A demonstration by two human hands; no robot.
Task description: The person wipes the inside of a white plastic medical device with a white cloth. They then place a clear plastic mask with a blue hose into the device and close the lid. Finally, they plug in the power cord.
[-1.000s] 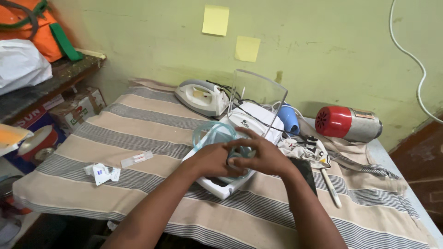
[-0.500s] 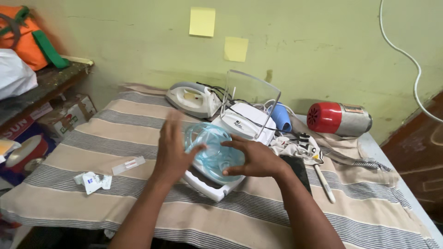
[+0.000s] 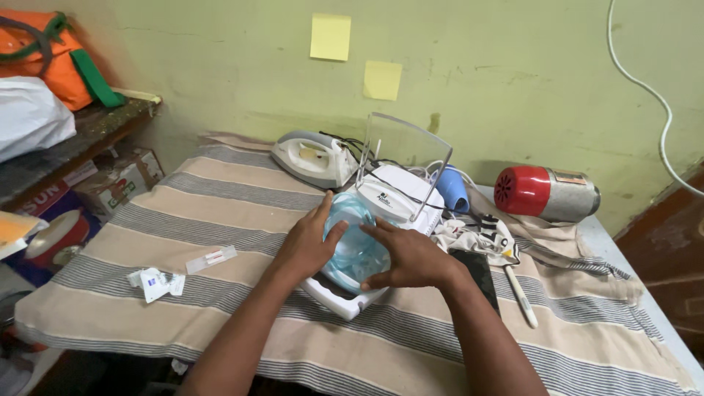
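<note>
A white boxy device (image 3: pixel 396 199) with a clear raised lid (image 3: pixel 405 150) sits mid-table on the striped cloth. In its front tray lies a bundle of pale blue clear tubing and mask (image 3: pixel 355 242). My left hand (image 3: pixel 306 246) presses on the bundle's left side, fingers spread. On the bundle's right side rests my right hand (image 3: pixel 411 257), fingers curled over it. Both hands cup the bundle between them.
A white clothes iron (image 3: pixel 312 156) lies behind the device, a red and silver hair dryer (image 3: pixel 546 192) at the right. A dark phone (image 3: pixel 480 270) and a white stick (image 3: pixel 519 295) lie right of my hand. Small white packets (image 3: pixel 155 282) and a slim sachet (image 3: pixel 211 258) lie left. A cluttered shelf stands far left.
My left hand lifted off the bundle with fingers spread, then came back down onto its left side. The right hand stayed on the bundle.
</note>
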